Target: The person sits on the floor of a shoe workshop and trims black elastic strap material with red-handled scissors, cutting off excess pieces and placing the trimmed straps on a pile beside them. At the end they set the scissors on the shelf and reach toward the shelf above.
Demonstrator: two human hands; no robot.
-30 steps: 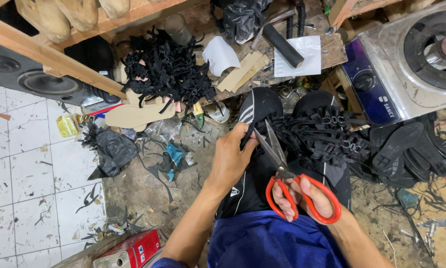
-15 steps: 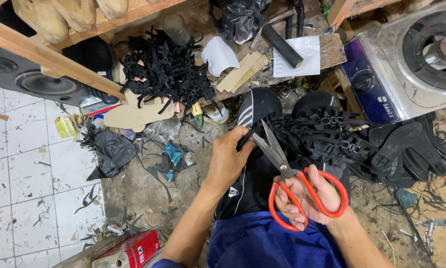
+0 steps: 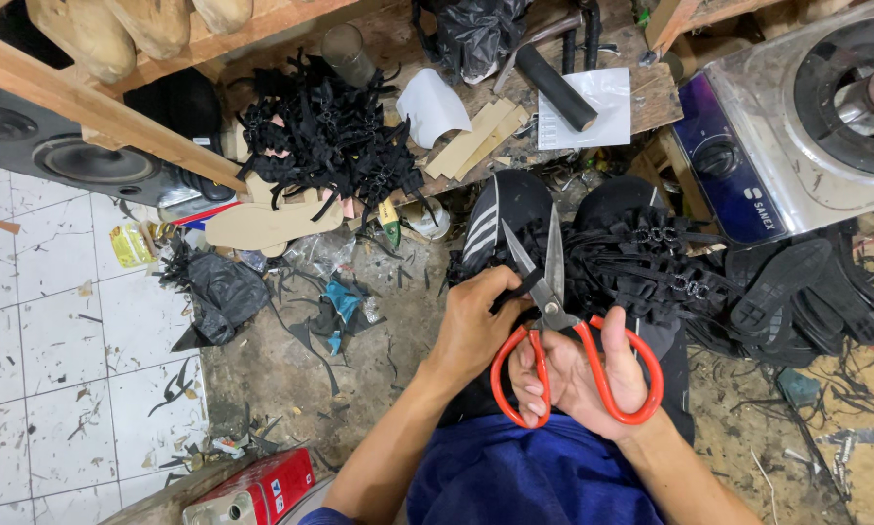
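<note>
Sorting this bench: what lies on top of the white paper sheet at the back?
A black cylindrical handle lies slanted across the white paper sheet, covering its upper left corner. The wood under the sheet is hidden.
</note>
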